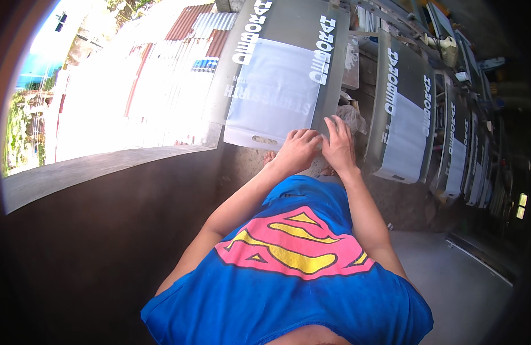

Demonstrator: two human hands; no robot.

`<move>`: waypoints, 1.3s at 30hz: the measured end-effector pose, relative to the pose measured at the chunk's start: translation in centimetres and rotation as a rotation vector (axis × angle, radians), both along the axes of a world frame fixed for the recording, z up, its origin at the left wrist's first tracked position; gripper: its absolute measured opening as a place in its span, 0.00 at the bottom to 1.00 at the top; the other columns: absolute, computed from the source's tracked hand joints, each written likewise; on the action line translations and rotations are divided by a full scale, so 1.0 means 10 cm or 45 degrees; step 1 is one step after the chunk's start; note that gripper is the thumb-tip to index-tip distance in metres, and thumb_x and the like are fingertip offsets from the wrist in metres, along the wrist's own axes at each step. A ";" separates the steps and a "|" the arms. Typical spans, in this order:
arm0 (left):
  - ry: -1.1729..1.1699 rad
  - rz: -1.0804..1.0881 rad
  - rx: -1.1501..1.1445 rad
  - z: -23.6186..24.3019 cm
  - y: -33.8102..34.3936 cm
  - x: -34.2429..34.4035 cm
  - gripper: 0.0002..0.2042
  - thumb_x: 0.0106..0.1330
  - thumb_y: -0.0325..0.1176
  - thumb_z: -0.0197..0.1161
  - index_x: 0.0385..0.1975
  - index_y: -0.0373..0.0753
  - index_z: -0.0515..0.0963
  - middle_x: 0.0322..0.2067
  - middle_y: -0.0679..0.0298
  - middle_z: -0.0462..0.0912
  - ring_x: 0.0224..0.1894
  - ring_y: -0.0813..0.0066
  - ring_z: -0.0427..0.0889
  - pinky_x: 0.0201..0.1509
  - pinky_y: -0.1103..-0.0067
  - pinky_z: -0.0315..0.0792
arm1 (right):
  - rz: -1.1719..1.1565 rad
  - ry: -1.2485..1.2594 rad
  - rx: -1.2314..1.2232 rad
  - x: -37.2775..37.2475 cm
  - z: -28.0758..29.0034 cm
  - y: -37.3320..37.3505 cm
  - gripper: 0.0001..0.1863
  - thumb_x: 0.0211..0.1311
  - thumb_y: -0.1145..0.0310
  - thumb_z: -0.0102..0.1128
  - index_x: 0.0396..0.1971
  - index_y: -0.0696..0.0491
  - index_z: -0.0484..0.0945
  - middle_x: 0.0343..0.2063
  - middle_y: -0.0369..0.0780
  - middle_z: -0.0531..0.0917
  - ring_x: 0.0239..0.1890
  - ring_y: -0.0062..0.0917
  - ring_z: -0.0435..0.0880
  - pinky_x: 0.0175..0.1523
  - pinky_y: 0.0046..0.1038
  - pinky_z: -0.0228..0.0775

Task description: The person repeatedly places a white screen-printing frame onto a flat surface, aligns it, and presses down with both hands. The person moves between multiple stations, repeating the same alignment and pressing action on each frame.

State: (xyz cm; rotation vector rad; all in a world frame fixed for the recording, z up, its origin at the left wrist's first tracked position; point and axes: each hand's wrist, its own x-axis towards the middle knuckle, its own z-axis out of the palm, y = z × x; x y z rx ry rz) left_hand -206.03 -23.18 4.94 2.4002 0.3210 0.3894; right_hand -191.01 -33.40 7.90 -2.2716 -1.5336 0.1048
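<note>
White bag [274, 86]: flat, thin, slightly see-through, bluish-white, faint pale lettering on its face, oval handle slot [264, 139] cut through the near end. Surface smooth, corners squared. Lies on a grey-olive board [291, 23], at the middle of the far part of the scene, just beyond the hands. Board shows bold white lettering in two bands, one left, one right, both running near to far.

Left hand [299, 152]: reaches in from the near left, back of hand up, fingers bent and bunched, tips at the near right corner of the bag. Right hand [338, 148]: comes from the near right, fingers extended toward the far side, lightly curved, thumb toward the left hand. Hands close together, almost meeting. Left grip narrow, right one looser; cannot tell whether either pinches the bag or board edge.

Bag's long axis runs near to far, far end leaning a little right. Slot end points near, toward the wearer's blue shirt [237, 293].

Surroundings: second board [412, 72] to the right, carrying another white bag [406, 146]; similar boards row off farther right. Crumpled clear plastic [353, 119] between the first two boards. Pale ledge [116, 172] at left, bright corrugated roofing [202, 26] beyond.
</note>
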 end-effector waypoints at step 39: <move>0.050 -0.279 -0.016 -0.07 -0.33 0.49 0.19 0.63 0.32 0.70 0.54 0.40 0.79 0.56 0.56 0.79 0.62 0.54 0.75 0.65 0.61 0.68 | -0.287 0.060 0.087 0.23 -0.18 -0.84 0.26 0.59 0.73 0.66 0.59 0.60 0.75 0.59 0.52 0.75 0.62 0.51 0.73 0.67 0.46 0.67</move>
